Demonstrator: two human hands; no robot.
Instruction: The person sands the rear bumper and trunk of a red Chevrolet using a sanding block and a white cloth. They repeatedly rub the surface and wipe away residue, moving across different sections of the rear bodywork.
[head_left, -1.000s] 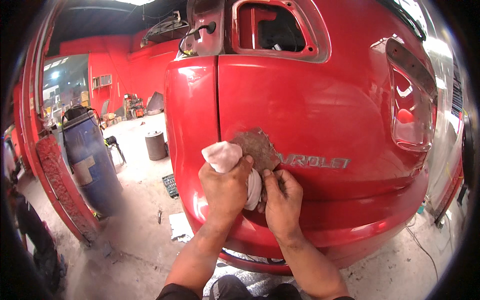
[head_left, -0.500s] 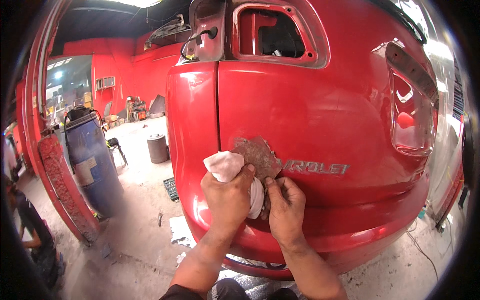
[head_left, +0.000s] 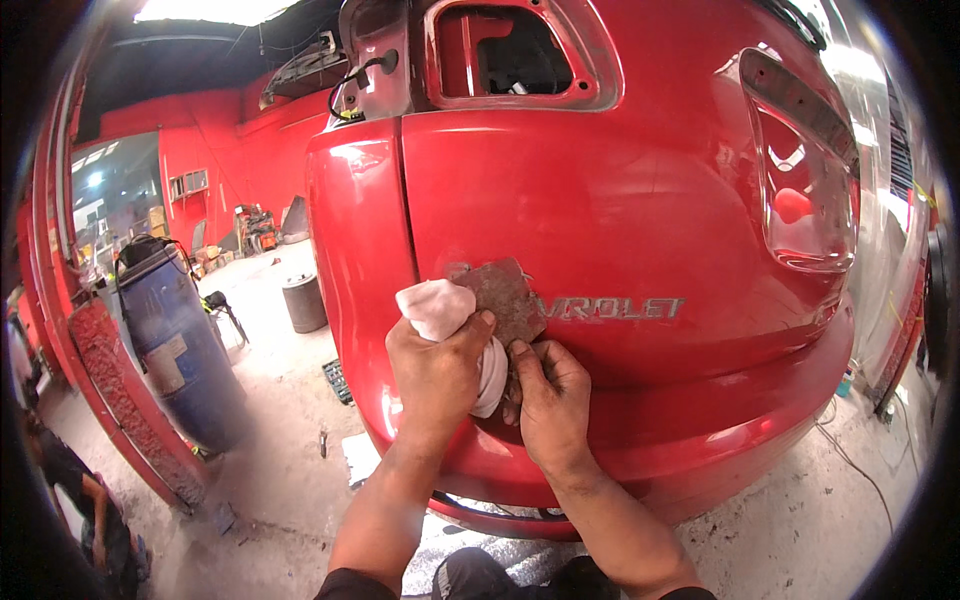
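Observation:
Against the red tailgate (head_left: 560, 190) of a vehicle, my left hand (head_left: 435, 375) is closed round a bunched white cloth (head_left: 437, 308), which sticks out above the thumb and below the palm. A rough, brown, flat piece (head_left: 505, 300) with worn edges lies over part of the raised metal lettering (head_left: 620, 308). My left thumb is at the lower left of this piece. At its lower edge, my right hand (head_left: 553, 400) pinches it between thumb and fingers. The piece's exact kind is unclear, and its underside is hidden.
Left of the vehicle are a blue barrel (head_left: 180, 350), a dark bucket (head_left: 304, 303) and a tool case (head_left: 337, 381) on the floor. A red post (head_left: 125, 400) rises beside the barrel. Another person (head_left: 85, 500) is at the lower left. A cable (head_left: 855, 465) trails at right.
The whole view has shifted slightly, so the vehicle sits a little higher and further left. Both hands keep their hold on the cloth and the brown piece at nearly the same spot.

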